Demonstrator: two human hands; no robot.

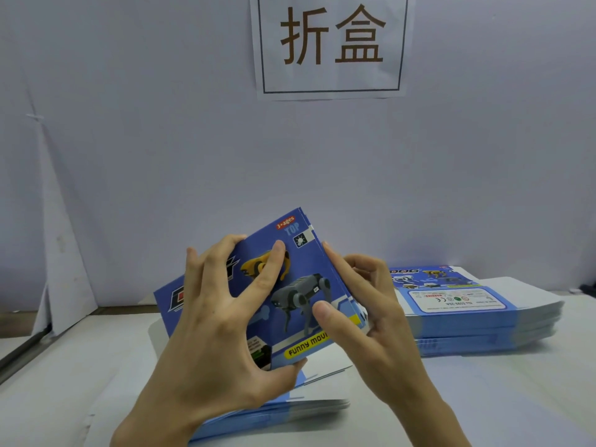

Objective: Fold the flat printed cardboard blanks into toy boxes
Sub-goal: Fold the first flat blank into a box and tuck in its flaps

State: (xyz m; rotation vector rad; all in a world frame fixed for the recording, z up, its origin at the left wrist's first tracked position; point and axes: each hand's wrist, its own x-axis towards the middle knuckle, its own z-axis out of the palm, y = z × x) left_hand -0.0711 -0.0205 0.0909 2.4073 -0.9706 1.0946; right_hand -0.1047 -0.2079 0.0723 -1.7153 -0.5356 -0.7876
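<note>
One cardboard blank (300, 262) is held up above the table (483, 398), printed face toward the viewer, its long axis tilted from near left up to far right. The left hand (213, 321) grips its middle, fingers spread on the face and thumb under the near edge. The right hand (371, 317) pinches the right edge, thumb in front, fingers curled behind; that edge looks like the next fold. Two stacks of flat blanks lie below: a near stack (290, 411) and a right stack (483, 317).
</note>
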